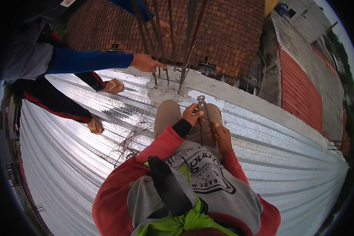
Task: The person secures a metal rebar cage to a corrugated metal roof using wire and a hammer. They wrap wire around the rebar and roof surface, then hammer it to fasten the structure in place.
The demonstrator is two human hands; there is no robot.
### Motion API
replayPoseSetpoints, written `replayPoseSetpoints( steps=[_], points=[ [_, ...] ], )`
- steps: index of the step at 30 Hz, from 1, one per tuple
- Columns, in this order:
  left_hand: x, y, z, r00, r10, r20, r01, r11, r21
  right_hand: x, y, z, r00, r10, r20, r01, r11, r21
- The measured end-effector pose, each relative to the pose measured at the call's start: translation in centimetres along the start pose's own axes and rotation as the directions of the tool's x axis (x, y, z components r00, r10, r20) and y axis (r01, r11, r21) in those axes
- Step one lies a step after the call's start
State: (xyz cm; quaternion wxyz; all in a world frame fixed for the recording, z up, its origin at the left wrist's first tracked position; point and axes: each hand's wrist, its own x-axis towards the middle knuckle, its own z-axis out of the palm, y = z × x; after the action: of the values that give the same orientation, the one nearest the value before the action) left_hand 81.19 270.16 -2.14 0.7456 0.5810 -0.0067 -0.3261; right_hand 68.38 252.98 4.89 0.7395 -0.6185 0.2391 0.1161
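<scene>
Steel pincers [201, 99] with long thin handles stand jaws up in front of my knees. My left hand [192, 115] is closed at the upper part of the handles, just below the jaws, with its thumb toward them. Lower down, my right hand [223, 137] has its fingers bent round the right handle. Whether a thin wire is also between my left fingers is too small to tell. Ahead, upright steel rebars [181, 76] rise from a concrete edge. A co-worker's hand [145, 63] in a blue sleeve touches one of them.
Corrugated metal decking [263, 157] lies beneath me. A tangle of thin tie wire [133, 138] rests by my left knee. The co-worker's sandalled foot [94, 125] is at the left. Beyond the concrete ledge [232, 92] lies a lower tiled roof [220, 35].
</scene>
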Motion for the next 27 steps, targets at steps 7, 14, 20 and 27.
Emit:
replayPoseSetpoints(
  steps=[7, 14, 20, 27],
  points=[
    [-0.3, 0.3, 0.2, 0.999, -0.025, 0.039, 0.025, 1.0, 0.002, 1.8, 3.6, -1.1, 1.0, 0.008, -0.031, -0.011, 0.994, -0.109],
    [0.8, -0.9, 0.0, 0.999, 0.04, 0.008, -0.041, 0.977, 0.209, 2.3, 5.1, -1.1, 0.925, -0.336, -0.18, 0.252, 0.893, -0.372],
    [-0.3, 0.5, 0.7, 0.996, -0.093, 0.0, 0.093, 0.996, 0.006, 1.3, 2.2, -1.1, 0.985, -0.111, -0.129, 0.072, 0.959, -0.275],
    [0.0, 0.7, 1.3, 0.992, -0.123, -0.008, 0.123, 0.992, -0.009, 0.7, 0.0, 1.5, 0.887, -0.404, -0.224, 0.194, 0.767, -0.612]
  ],
)
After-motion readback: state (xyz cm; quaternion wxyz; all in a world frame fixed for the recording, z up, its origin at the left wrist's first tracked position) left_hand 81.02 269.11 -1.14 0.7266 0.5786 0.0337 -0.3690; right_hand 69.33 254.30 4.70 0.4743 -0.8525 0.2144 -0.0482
